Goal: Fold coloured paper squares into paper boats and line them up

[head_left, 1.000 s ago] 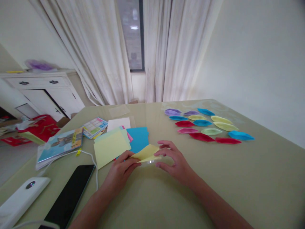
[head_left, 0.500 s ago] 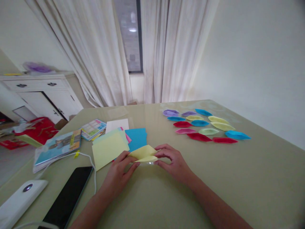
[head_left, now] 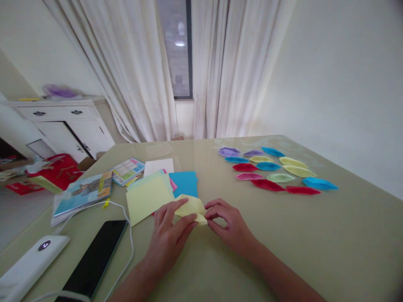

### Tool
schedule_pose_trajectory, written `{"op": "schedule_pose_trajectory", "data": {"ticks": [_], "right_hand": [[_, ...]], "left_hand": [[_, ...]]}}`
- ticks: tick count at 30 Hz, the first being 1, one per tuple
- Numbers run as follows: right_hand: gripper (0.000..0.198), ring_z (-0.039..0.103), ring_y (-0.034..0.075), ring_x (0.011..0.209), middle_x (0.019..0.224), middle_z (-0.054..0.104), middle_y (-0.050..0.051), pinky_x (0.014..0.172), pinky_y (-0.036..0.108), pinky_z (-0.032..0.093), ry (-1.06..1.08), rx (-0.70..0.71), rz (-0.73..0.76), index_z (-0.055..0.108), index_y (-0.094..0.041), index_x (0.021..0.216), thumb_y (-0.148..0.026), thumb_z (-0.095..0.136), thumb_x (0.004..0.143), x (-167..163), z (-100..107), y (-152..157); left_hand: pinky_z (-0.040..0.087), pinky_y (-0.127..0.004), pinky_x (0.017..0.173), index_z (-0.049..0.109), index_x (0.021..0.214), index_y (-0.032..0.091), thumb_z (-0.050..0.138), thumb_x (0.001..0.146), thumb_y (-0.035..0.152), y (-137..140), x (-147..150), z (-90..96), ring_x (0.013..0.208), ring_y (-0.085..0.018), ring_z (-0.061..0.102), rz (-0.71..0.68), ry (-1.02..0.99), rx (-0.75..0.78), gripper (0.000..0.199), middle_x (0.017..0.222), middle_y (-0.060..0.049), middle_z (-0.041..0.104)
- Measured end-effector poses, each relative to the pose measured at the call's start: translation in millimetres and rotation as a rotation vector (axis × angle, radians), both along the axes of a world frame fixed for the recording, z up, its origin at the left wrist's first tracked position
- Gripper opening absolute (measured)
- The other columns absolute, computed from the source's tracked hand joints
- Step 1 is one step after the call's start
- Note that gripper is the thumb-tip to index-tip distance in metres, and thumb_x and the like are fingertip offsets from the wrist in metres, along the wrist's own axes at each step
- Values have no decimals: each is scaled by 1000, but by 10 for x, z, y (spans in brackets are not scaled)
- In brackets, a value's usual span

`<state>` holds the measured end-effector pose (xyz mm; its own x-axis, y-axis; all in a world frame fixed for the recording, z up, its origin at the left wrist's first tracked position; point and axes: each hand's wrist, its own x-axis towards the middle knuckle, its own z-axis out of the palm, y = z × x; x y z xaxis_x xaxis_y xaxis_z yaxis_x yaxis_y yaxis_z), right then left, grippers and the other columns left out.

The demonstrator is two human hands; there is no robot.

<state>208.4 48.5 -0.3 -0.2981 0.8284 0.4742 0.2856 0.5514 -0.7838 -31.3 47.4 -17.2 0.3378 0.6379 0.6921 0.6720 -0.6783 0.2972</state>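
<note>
Between my two hands is a pale yellow folded paper boat (head_left: 191, 206), held just above the table near its middle. My left hand (head_left: 172, 228) grips its left part, with fingers over the far side and the thumb at the near side. At the right tip, my right hand (head_left: 229, 220) pinches the paper between thumb and fingers. Loose yellow paper sheets (head_left: 147, 199) and blue paper (head_left: 185, 183) lie beyond and left of my left hand. To the right stand several finished-looking folded paper boats, among them a red one (head_left: 267, 185) and a blue one (head_left: 320, 183).
On the left of the table (head_left: 283, 251) lie a black phone (head_left: 94, 256), a white device (head_left: 34, 264), a white cable (head_left: 131, 239) and a picture book (head_left: 83, 193). A printed card (head_left: 128, 171) sits behind them. Curtains (head_left: 132, 63) hang past the far edge.
My left hand has shifted right along the paper boat, its fingers now reaching over the top. My right hand stays at the right tip. The view has turned slightly left.
</note>
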Motion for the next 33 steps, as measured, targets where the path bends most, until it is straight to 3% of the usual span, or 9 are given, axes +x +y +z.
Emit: {"op": "schedule_pose_trajectory", "data": {"ticks": [3,5,11,23,30,33], "right_hand": [[14,73,19,94,111,71,8,84,31,62,-3,-6,12,74,-22,97,-10,70,91,-27,-1,-26],[15,72,19,94,110,70,8,83,31,63,29,-19,38,73,-22,99,-9,70,91,-40,-8,-31],[30,77,18,91,106,70,5,85,32,66,114,-101,58,67,-22,118,-10,70,91,-73,-62,-43],[34,73,18,95,122,66,10,84,31,65,130,-43,116,72,-23,122,-10,67,91,-145,13,-85],[9,70,22,105,116,70,10,89,34,59,89,-38,84,73,-23,103,-20,65,98,-114,98,-99],[8,69,19,93,110,71,8,83,32,57,131,-110,85,71,-22,96,-28,67,100,-109,97,-89]], "left_hand": [[50,-40,94,76,117,29,66,105,29,-13,41,0,105,-25,67,-127,-21,-100,16,113,-6,76],[50,-38,92,72,121,28,63,107,30,-16,71,2,99,-23,69,-173,-33,-133,17,106,-4,77],[49,-37,91,69,122,27,58,108,25,-37,134,31,98,-23,68,-184,-40,-151,17,104,-3,76],[52,-34,85,68,109,25,55,109,24,-122,141,65,94,-22,67,-285,-209,-348,13,100,-5,75],[54,-31,80,69,114,27,54,110,28,-127,111,41,90,-20,68,-278,-297,-471,15,99,-4,74],[54,-30,84,67,119,27,54,110,31,-134,101,57,97,-20,68,-252,-362,-539,16,108,-4,74]]}}
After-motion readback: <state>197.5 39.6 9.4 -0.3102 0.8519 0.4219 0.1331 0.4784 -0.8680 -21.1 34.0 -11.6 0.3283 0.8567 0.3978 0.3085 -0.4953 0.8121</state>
